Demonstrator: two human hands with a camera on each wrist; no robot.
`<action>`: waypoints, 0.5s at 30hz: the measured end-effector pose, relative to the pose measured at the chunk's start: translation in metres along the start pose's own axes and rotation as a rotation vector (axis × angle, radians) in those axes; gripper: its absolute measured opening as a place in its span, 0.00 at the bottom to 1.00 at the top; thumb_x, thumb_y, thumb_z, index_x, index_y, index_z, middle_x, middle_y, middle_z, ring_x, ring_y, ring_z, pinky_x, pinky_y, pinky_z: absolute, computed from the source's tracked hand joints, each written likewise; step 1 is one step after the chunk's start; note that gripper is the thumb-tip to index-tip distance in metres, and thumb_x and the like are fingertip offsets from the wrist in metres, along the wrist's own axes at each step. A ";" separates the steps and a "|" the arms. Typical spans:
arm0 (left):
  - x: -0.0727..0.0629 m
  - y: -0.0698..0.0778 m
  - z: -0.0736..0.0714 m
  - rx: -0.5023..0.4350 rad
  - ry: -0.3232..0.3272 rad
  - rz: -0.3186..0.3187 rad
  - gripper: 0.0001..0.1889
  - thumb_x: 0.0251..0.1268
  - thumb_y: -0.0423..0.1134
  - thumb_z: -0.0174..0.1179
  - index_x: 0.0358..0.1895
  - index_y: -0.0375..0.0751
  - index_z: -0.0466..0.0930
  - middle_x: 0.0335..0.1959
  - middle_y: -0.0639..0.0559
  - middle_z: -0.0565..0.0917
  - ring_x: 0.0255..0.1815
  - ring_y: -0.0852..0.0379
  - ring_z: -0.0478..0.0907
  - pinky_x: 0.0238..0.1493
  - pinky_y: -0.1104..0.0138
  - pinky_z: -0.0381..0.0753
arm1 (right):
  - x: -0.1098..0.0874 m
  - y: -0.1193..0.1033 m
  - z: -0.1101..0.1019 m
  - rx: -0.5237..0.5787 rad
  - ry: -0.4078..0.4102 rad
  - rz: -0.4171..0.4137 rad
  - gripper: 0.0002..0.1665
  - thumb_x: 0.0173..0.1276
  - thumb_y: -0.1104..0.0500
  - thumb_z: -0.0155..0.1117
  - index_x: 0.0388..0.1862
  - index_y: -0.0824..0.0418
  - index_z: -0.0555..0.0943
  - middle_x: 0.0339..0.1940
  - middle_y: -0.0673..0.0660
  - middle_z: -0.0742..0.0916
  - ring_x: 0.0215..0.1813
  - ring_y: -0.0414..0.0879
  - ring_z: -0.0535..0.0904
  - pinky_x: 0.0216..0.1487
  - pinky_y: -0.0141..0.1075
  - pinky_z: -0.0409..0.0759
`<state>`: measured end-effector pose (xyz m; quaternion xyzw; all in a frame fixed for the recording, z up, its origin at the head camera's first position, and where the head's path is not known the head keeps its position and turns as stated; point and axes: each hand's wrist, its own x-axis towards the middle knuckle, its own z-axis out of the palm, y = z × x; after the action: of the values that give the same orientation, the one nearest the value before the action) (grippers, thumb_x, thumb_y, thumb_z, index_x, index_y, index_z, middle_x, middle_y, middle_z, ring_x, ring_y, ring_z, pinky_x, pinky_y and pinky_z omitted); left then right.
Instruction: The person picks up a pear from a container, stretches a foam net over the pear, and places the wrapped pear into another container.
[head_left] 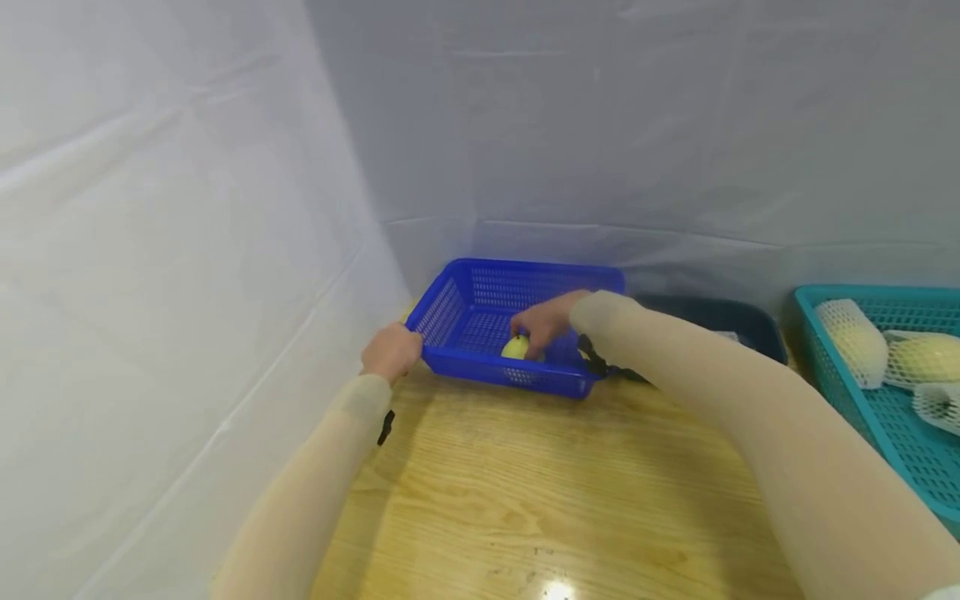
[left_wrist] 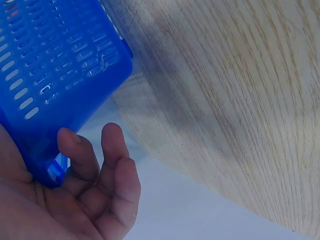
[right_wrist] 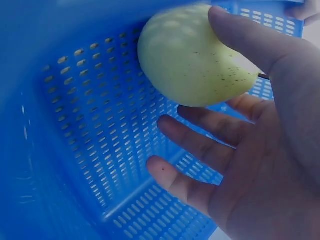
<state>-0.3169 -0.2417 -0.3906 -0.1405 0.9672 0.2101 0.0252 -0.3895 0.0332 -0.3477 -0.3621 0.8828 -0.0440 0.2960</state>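
Observation:
A blue plastic basket (head_left: 465,364) with slotted walls stands at the back left of the wooden table. At its left front corner my left hand (head_left: 392,354) grips the rim, and the left wrist view shows those fingers (left_wrist: 122,185) curled by the basket's edge. My right hand (head_left: 549,321) reaches down inside the basket and holds a pale yellow-green pear (right_wrist: 192,62) near the front wall. In the right wrist view its thumb presses on one side of the pear and fingertips meet the other; a thin dark stem points toward the palm.
Right of the blue basket is a dark basket (head_left: 768,329), partly behind my right forearm. A teal basket (head_left: 847,400) at the far right holds several pale fruits (head_left: 855,350) in white foam nets. Grey-white sheeting (head_left: 225,250) closes off the left and back.

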 end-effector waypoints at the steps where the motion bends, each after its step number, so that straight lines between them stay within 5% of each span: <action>1: 0.000 0.001 0.000 0.001 0.000 0.004 0.18 0.73 0.45 0.39 0.24 0.46 0.70 0.18 0.51 0.76 0.18 0.55 0.74 0.15 0.67 0.68 | -0.001 0.000 0.001 0.007 0.000 0.006 0.41 0.66 0.50 0.67 0.73 0.60 0.64 0.71 0.65 0.72 0.65 0.59 0.75 0.57 0.52 0.81; 7: 0.003 0.003 0.001 0.011 0.008 0.015 0.18 0.72 0.45 0.39 0.23 0.47 0.70 0.19 0.51 0.77 0.19 0.55 0.75 0.16 0.66 0.70 | -0.004 -0.001 0.001 0.009 -0.020 -0.027 0.44 0.70 0.53 0.64 0.80 0.58 0.56 0.79 0.65 0.64 0.73 0.63 0.68 0.66 0.57 0.75; 13: 0.002 0.005 0.001 0.014 0.008 0.018 0.17 0.72 0.45 0.40 0.24 0.47 0.70 0.20 0.51 0.79 0.19 0.55 0.76 0.17 0.65 0.71 | -0.002 -0.001 0.002 -0.068 -0.016 -0.062 0.38 0.69 0.55 0.62 0.77 0.60 0.65 0.73 0.64 0.73 0.53 0.50 0.80 0.54 0.46 0.82; 15: 0.002 0.005 0.002 0.009 0.006 0.019 0.17 0.72 0.45 0.41 0.24 0.47 0.71 0.20 0.50 0.79 0.19 0.55 0.76 0.17 0.65 0.71 | -0.002 -0.001 0.002 -0.088 0.004 -0.057 0.37 0.68 0.55 0.62 0.75 0.61 0.67 0.71 0.62 0.75 0.53 0.48 0.79 0.56 0.43 0.81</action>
<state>-0.3207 -0.2366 -0.3907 -0.1317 0.9695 0.2057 0.0208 -0.3866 0.0340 -0.3482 -0.3997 0.8737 -0.0143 0.2768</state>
